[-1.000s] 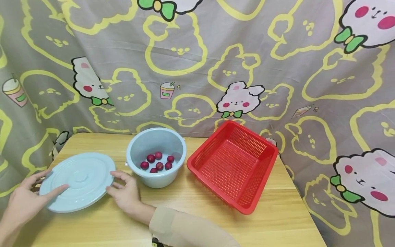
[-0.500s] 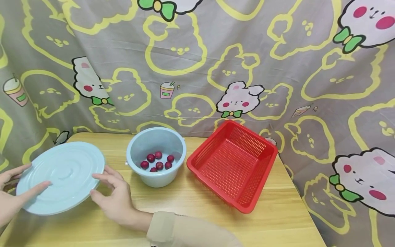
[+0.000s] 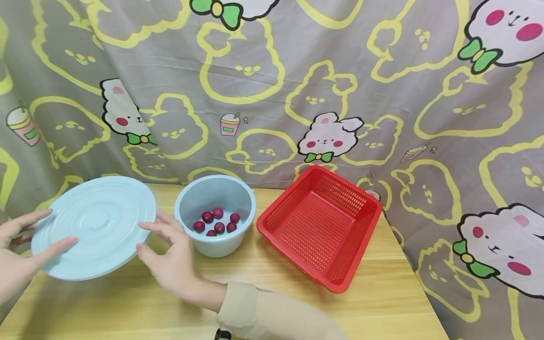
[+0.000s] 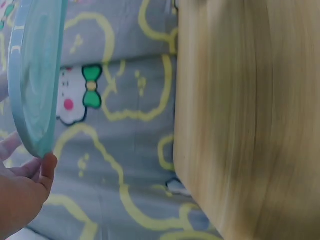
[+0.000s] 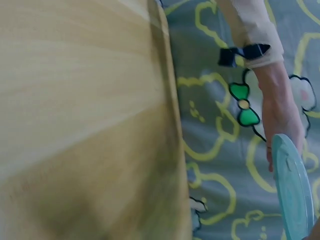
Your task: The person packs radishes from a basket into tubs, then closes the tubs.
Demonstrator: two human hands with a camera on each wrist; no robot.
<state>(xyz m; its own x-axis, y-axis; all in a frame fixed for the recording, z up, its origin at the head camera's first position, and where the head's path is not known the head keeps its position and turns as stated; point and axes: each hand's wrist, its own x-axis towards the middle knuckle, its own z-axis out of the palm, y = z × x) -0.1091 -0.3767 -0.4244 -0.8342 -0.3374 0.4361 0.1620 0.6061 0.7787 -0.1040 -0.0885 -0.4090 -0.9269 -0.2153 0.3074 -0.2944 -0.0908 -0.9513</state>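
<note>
A round light-blue plastic lid [image 3: 99, 222] with concentric ridges is held up at the left of the head view, tilted and clear of the table. My left hand [image 3: 27, 252] grips its left edge, thumb on top and the other fingers partly hidden behind. At the opposite edge my right hand [image 3: 172, 257] pinches the rim between thumb and fingers. Both wrist views show the lid [image 4: 40, 75] off the tabletop. Just right of my right hand stands a light-blue bucket [image 3: 218, 248], uncovered, with several small dark red round fruits [image 3: 219, 227] on its bottom.
A red perforated plastic basket [image 3: 314, 226] sits to the right of the bucket with nothing in it. Beneath everything is a light wooden table [image 3: 361, 307], backed by a grey cartoon-print curtain [image 3: 263, 56]. The table's right edge slants toward the front.
Both hands raised the lid and carried it left, then brought it back right and higher. The bucket, fruits and basket stay where they were.
</note>
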